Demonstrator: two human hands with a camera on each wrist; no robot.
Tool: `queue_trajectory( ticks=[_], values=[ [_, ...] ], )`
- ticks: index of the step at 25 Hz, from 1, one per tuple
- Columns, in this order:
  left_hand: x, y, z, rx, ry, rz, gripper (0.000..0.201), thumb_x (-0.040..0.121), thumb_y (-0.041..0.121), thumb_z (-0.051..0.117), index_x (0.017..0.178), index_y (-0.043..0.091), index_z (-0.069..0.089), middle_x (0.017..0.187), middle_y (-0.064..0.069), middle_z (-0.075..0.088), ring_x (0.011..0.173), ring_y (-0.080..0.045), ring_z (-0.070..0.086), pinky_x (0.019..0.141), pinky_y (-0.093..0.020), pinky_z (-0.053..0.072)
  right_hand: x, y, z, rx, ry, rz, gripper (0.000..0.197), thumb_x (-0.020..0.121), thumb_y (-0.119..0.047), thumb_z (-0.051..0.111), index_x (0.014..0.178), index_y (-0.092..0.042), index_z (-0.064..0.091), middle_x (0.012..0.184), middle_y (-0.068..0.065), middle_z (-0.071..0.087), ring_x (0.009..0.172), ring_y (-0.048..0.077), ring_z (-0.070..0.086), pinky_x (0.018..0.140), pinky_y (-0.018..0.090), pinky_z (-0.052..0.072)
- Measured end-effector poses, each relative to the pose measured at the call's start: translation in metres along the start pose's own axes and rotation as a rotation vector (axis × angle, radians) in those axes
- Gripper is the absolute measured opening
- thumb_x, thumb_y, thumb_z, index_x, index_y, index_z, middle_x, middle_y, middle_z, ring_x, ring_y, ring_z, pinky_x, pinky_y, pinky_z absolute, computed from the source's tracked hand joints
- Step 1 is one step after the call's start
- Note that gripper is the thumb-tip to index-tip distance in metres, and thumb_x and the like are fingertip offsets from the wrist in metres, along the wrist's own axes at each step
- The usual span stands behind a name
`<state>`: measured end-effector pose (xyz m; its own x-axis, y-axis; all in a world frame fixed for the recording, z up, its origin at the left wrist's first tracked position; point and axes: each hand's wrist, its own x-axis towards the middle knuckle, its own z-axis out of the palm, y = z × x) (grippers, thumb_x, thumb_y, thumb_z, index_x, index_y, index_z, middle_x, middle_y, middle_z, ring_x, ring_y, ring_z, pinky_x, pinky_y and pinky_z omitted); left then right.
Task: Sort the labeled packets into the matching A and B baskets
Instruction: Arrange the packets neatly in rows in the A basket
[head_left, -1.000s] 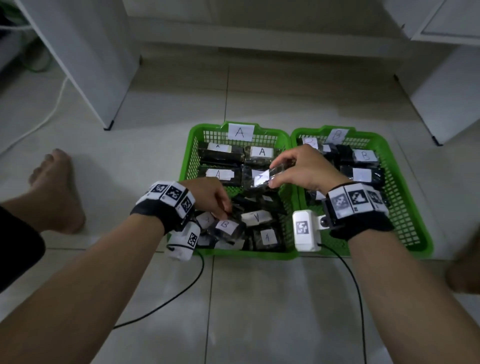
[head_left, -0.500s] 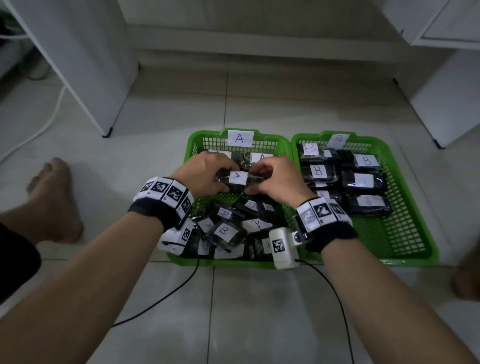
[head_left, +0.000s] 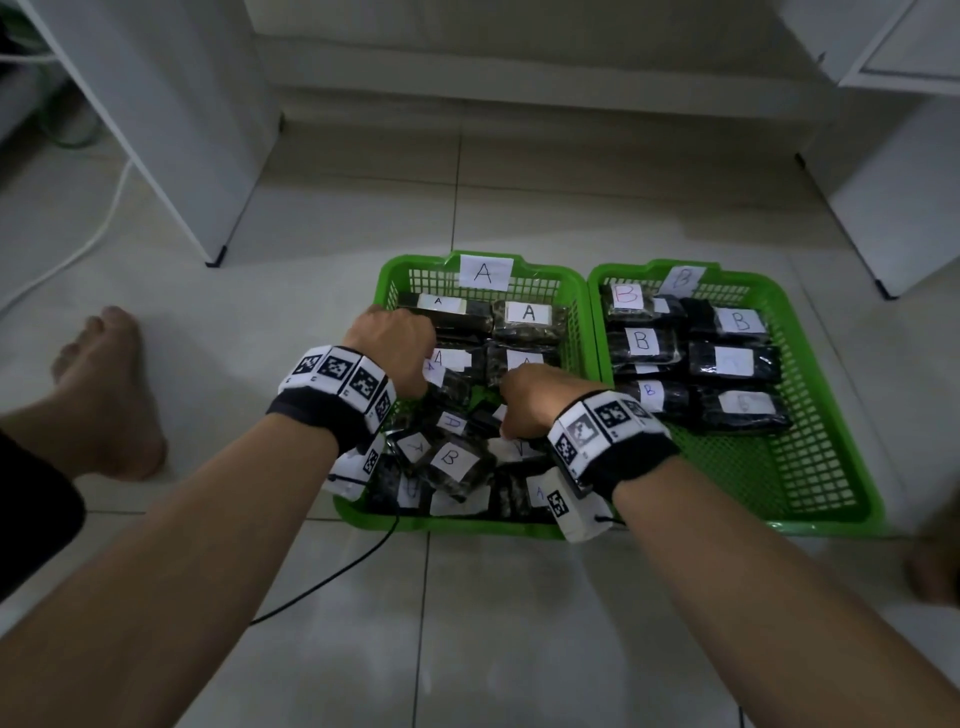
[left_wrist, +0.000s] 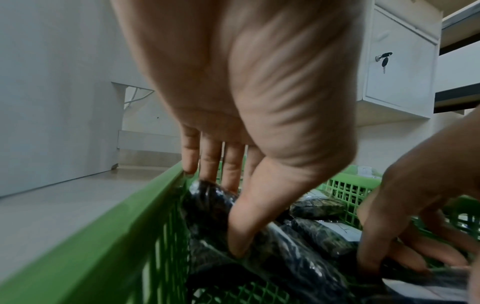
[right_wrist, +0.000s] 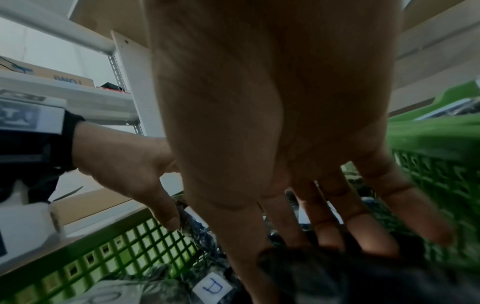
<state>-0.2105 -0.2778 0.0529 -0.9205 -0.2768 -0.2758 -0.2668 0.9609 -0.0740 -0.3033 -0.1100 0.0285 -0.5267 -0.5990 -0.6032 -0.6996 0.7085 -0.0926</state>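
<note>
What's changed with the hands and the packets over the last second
The right hand, which held a packet up over the divide between the baskets, has come down into the A basket. The left hand moved from the near pile toward the far rows and now grips a dark packet; the right hand touches another. The B basket, its rows of packets and the near pile look unchanged.

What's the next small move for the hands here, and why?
Probably release the A packet both hands are setting into the A basket, then reach for the B packet in the near pile. The left hand and right hand are low among the rows, and that B label is misplaced.
</note>
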Motion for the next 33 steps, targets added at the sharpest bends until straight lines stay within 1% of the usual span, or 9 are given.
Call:
queue_trajectory(
  ticks=[3,7,11,15,19,23,27,30,33],
  values=[
    [0.001,-0.001,0.001,0.025,-0.022,-0.005,0.031,0.076,0.028,0.072,0.107,0.023,0.069,0.097,0.001,0.072,0.089,-0.023,0.067,0.085,-0.034,0.054,0.008,0.001,0.002,-0.031,-0.057,-0.013,0.026,0.085,-0.034,0.076,0.094,-0.012,0.065,0.106,0.005,0.067,0.087,0.023,0.064,0.068,0.033,0.053],
    [0.003,0.005,0.007,0.001,-0.086,0.016,0.032,0.08,0.021,0.072,0.111,0.018,0.067,0.105,-0.004,0.069,0.093,-0.026,0.067,0.076,-0.036,0.056,0.008,0.004,0.0,-0.006,-0.071,-0.036,0.057,0.084,-0.038,0.078,0.131,-0.01,0.065,0.126,0.009,0.068,0.111,0.028,0.066,0.091,0.039,0.058],
    [0.008,0.007,0.008,0.041,-0.118,0.059,0.034,0.08,0.015,0.07,0.114,0.014,0.066,0.111,-0.009,0.067,0.1,-0.029,0.066,0.08,-0.038,0.056,0.006,0.002,-0.002,-0.018,-0.098,-0.05,0.056,0.081,-0.036,0.083,0.125,-0.006,0.066,0.119,0.01,0.069,0.097,0.027,0.065,0.075,0.033,0.053],
    [0.011,0.011,0.005,0.048,-0.089,0.061,0.033,0.081,0.007,0.071,0.114,0.01,0.065,0.114,-0.011,0.065,0.103,-0.03,0.065,0.088,-0.041,0.057,-0.003,0.006,-0.006,0.027,-0.127,-0.059,0.047,0.077,-0.032,0.087,0.114,-0.006,0.073,0.113,0.009,0.073,0.097,0.026,0.07,0.08,0.037,0.06],
    [0.009,0.013,0.001,0.071,-0.105,0.066,0.031,0.074,0.011,0.081,0.1,0.008,0.064,0.104,-0.012,0.067,0.095,-0.03,0.067,0.079,-0.036,0.057,-0.014,0.011,-0.008,0.113,-0.084,-0.093,0.045,0.076,-0.031,0.088,0.113,-0.01,0.073,0.111,0.005,0.072,0.097,0.024,0.067,0.071,0.03,0.053],
    [0.012,0.018,-0.003,0.101,-0.14,0.055,0.03,0.073,0.017,0.085,0.084,0.011,0.058,0.09,-0.008,0.061,0.09,-0.029,0.066,0.068,-0.033,0.048,-0.025,0.02,-0.013,0.253,-0.049,-0.116,0.047,0.074,-0.029,0.09,0.115,-0.02,0.069,0.114,-0.002,0.063,0.102,0.02,0.062,0.083,0.035,0.057],
    [0.02,0.009,-0.002,-0.04,-0.225,-0.041,0.047,0.051,0.024,0.097,0.059,0.014,0.052,0.065,-0.001,0.059,0.064,-0.021,0.062,0.061,-0.031,0.057,-0.033,0.024,-0.009,0.271,-0.067,-0.116,0.058,0.072,-0.034,0.091,0.123,-0.022,0.067,0.123,-0.003,0.065,0.107,0.019,0.062,0.092,0.037,0.057],
    [0.022,0.007,0.001,-0.156,-0.261,-0.1,0.035,0.053,0.022,0.096,0.065,0.011,0.066,0.074,-0.006,0.07,0.067,-0.02,0.067,0.064,-0.035,0.062,-0.037,0.021,-0.007,0.192,-0.065,-0.095,0.066,0.071,-0.033,0.092,0.13,-0.018,0.065,0.127,-0.001,0.066,0.108,0.02,0.063,0.091,0.035,0.057],
    [0.021,0.006,0.007,-0.27,-0.191,-0.116,0.03,0.066,0.026,0.09,0.087,0.009,0.076,0.092,-0.004,0.071,0.085,-0.021,0.069,0.077,-0.036,0.061,-0.043,0.027,-0.02,0.233,0.03,-0.045,0.073,0.075,-0.01,0.085,0.142,-0.02,0.057,0.139,0.006,0.058,0.118,0.027,0.061,0.086,0.034,0.056]
  ],
)
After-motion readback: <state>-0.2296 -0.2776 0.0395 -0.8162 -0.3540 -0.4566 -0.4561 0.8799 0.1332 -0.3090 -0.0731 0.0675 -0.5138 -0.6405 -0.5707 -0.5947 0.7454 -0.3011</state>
